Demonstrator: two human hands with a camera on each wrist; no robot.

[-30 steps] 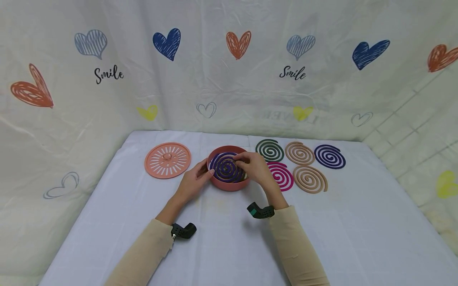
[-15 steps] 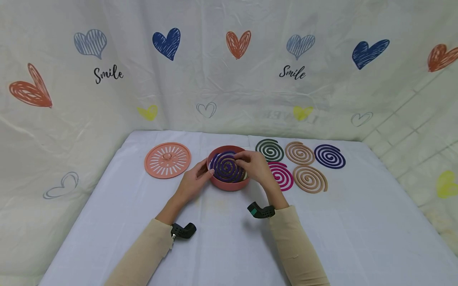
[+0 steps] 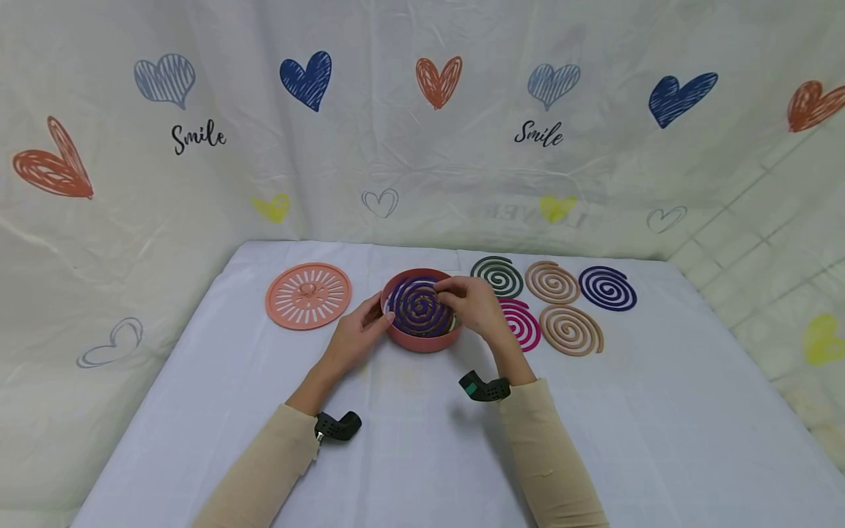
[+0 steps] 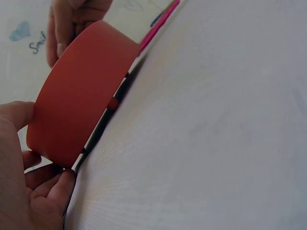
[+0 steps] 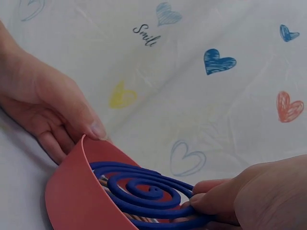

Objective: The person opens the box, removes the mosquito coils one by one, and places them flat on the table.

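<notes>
A round terracotta-coloured dish [image 3: 424, 345] stands near the middle of the table. My left hand [image 3: 358, 334] grips its left side, with the thumb at the rim and the other fingers low against the wall [image 4: 79, 96]. Between the thumb and fingers of my right hand [image 3: 478, 306] is the right edge of a dark blue-purple mosquito coil [image 5: 154, 192]. That coil lies partly within the dish, tilted, with its right edge at the rim. Under it, lighter brown and striped pieces show through the gaps, and most of them are hidden.
To the left lies a slotted orange lid [image 3: 308, 296] with a knob. Right of the dish are more flat coils: a green coil [image 3: 496, 277], a pink coil [image 3: 521, 323], two tan coils [image 3: 571, 330] and a dark blue coil [image 3: 608, 288]. A printed curtain [image 3: 370, 147] hangs behind.
My right hand has shifted slightly right and away from me, and the pinched coil has tilted a little with it. The left hand keeps its grip on the dish.
</notes>
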